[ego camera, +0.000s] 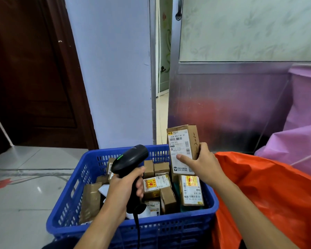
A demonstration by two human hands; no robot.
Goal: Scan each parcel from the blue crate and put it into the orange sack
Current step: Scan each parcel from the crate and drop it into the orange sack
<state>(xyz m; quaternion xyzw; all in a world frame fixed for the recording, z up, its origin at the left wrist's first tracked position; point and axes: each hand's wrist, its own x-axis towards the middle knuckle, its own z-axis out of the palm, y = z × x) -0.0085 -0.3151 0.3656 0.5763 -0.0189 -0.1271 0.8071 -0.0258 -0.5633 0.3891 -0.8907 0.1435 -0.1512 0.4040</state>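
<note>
Though glossy, tiled floor (25,203) under crate (178,224)

Orange sack (276,194) — cut off at right and bottom edges.

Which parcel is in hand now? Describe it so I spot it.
Find the blue crate; above its far right corner, beside the orange sack, the right hand holds one parcel upright. It alone is lifted off the pile, handwriting on its brown side.

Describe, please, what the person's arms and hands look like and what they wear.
The left hand and right hand are bare: no gloves, rings or watch show. The left forearm and right forearm are uncovered to the frame's edge, no sleeve visible.
</note>
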